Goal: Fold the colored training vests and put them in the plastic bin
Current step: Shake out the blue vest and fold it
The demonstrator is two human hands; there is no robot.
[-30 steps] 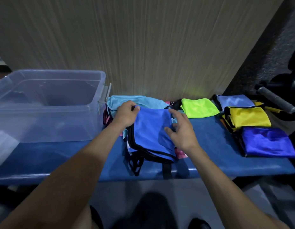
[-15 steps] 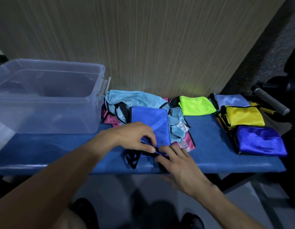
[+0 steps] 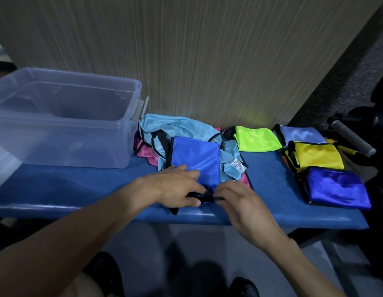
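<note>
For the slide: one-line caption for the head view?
Both hands pinch the blue vest's black-trimmed near edge on the bench, clear bin at left.

A blue padded bench [image 3: 270, 179] was set against a wood-grain wall. On its left end a clear plastic bin [image 3: 64, 133] was placed. A heap of light-blue and pink vests [image 3: 175, 129] lay mid-bench, and folded neon-green [image 3: 257, 139], pale-blue [image 3: 302, 133], yellow [image 3: 317, 156] and royal-blue [image 3: 336, 187] vests were laid at the right end.
</note>
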